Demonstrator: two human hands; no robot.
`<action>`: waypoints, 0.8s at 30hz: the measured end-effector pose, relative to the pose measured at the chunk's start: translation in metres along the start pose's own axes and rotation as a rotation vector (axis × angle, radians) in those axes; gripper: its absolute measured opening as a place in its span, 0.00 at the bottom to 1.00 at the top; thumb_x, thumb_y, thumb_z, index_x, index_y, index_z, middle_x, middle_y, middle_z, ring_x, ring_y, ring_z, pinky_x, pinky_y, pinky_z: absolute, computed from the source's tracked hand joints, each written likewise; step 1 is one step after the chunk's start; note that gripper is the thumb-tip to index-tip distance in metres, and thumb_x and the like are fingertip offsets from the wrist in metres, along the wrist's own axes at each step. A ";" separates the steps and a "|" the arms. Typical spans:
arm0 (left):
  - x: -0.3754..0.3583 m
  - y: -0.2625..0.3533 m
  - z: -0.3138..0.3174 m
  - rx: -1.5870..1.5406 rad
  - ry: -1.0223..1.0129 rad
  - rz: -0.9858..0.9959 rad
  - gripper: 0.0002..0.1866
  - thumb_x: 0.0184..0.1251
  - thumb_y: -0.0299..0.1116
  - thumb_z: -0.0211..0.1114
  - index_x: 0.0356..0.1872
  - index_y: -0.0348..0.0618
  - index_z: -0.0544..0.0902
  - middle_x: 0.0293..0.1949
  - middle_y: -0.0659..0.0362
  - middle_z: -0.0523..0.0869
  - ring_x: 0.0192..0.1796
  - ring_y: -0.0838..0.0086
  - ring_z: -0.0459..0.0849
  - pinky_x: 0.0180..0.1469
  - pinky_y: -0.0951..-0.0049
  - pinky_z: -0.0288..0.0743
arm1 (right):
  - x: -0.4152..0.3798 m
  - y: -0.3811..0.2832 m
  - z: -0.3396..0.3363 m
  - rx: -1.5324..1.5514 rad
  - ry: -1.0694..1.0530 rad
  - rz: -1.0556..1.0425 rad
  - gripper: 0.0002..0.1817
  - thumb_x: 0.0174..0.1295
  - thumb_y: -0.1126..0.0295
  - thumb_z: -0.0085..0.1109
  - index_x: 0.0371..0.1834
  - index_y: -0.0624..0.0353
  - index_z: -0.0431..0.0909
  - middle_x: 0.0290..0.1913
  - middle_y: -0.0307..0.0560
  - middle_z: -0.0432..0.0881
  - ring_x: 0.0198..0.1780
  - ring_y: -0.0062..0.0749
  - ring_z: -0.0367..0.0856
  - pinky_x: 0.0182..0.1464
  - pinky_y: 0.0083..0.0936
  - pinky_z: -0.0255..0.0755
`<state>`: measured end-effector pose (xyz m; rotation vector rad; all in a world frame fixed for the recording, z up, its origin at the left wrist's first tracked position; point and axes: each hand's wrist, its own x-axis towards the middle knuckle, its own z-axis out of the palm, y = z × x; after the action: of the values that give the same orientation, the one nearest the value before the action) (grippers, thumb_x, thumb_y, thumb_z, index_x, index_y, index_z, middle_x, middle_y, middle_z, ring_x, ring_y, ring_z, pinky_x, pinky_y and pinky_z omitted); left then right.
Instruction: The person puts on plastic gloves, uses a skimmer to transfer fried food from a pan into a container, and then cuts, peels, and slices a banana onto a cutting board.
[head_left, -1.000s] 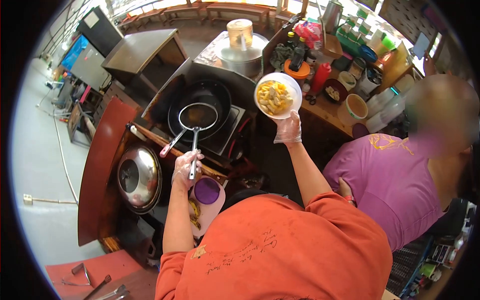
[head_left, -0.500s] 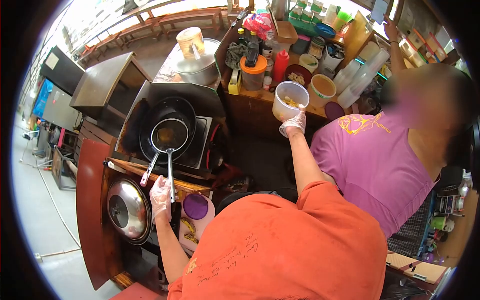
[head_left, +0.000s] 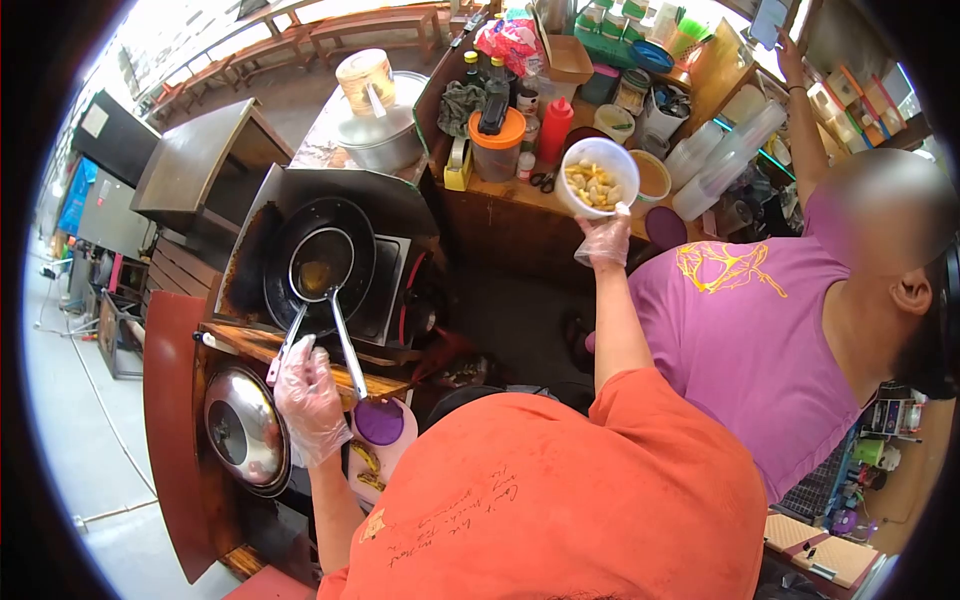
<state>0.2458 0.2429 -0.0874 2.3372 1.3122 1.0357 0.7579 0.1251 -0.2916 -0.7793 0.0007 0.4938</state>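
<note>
My gloved left hand (head_left: 311, 403) is raised beside the pink-ended handle, its fingers bent; whether they touch it is unclear. The metal handle of a round strainer (head_left: 320, 264) passes to the right of this hand. The strainer sits over a black wok (head_left: 368, 250) on the stove, with something brownish in it. My gloved right hand (head_left: 606, 238) grips the lower rim of a translucent white tub (head_left: 630, 178), tilted to show pale yellow pieces (head_left: 592, 186) inside.
A person in a purple shirt (head_left: 740, 330) stands at the right, one arm raised towards a phone (head_left: 768, 24). The counter holds an orange-lidded tub (head_left: 497, 140) and red bottle (head_left: 556, 130). A metal lid (head_left: 246, 428) lies left; a purple disc (head_left: 380, 421) is near my left forearm.
My right hand has raised and tipped the tub, so more pieces show. My left hand has shifted left, away from the strainer handle. The other person's head has turned.
</note>
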 end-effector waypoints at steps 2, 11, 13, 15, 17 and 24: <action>0.012 0.018 0.011 0.123 -0.015 0.240 0.12 0.69 0.26 0.68 0.52 0.34 0.87 0.44 0.46 0.90 0.43 0.55 0.89 0.50 0.60 0.82 | -0.001 -0.033 0.021 -0.021 0.079 -0.089 0.34 0.67 0.50 0.60 0.74 0.48 0.66 0.67 0.44 0.77 0.67 0.43 0.78 0.50 0.49 0.82; 0.006 0.008 0.041 0.107 -0.140 0.301 0.08 0.69 0.26 0.67 0.46 0.36 0.87 0.43 0.45 0.91 0.46 0.50 0.90 0.49 0.56 0.83 | 0.077 -0.169 0.010 -1.216 0.778 -0.420 0.62 0.45 0.46 0.82 0.77 0.67 0.55 0.69 0.65 0.71 0.65 0.60 0.76 0.59 0.52 0.80; 0.003 0.002 0.041 0.111 -0.167 0.276 0.08 0.70 0.27 0.67 0.46 0.35 0.87 0.43 0.45 0.91 0.45 0.50 0.90 0.49 0.56 0.83 | 0.074 -0.182 0.024 -1.467 0.961 -0.292 0.71 0.39 0.41 0.83 0.81 0.68 0.51 0.75 0.67 0.66 0.73 0.64 0.69 0.63 0.55 0.77; 0.002 0.000 0.040 0.127 -0.189 0.246 0.09 0.70 0.28 0.66 0.45 0.35 0.87 0.42 0.46 0.91 0.44 0.51 0.90 0.48 0.56 0.83 | 0.076 -0.181 0.031 -1.488 0.964 -0.345 0.69 0.42 0.44 0.83 0.83 0.61 0.49 0.76 0.64 0.65 0.73 0.64 0.69 0.66 0.57 0.74; -0.001 -0.002 0.039 0.147 -0.197 0.229 0.08 0.70 0.28 0.66 0.44 0.35 0.88 0.42 0.46 0.91 0.43 0.51 0.90 0.48 0.56 0.83 | 0.078 -0.178 0.037 -1.510 0.965 -0.398 0.67 0.45 0.47 0.82 0.85 0.53 0.47 0.76 0.61 0.64 0.74 0.63 0.69 0.69 0.60 0.70; -0.002 -0.003 0.039 0.173 -0.195 0.208 0.08 0.70 0.28 0.66 0.43 0.35 0.88 0.41 0.47 0.91 0.41 0.52 0.90 0.45 0.58 0.84 | 0.069 -0.165 0.056 -1.743 0.771 -0.534 0.68 0.42 0.46 0.81 0.85 0.52 0.47 0.80 0.59 0.58 0.77 0.69 0.61 0.67 0.59 0.74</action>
<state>0.2706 0.2472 -0.1177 2.6725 1.1460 0.7496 0.8793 0.0926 -0.1531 -2.5440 0.0857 -0.5215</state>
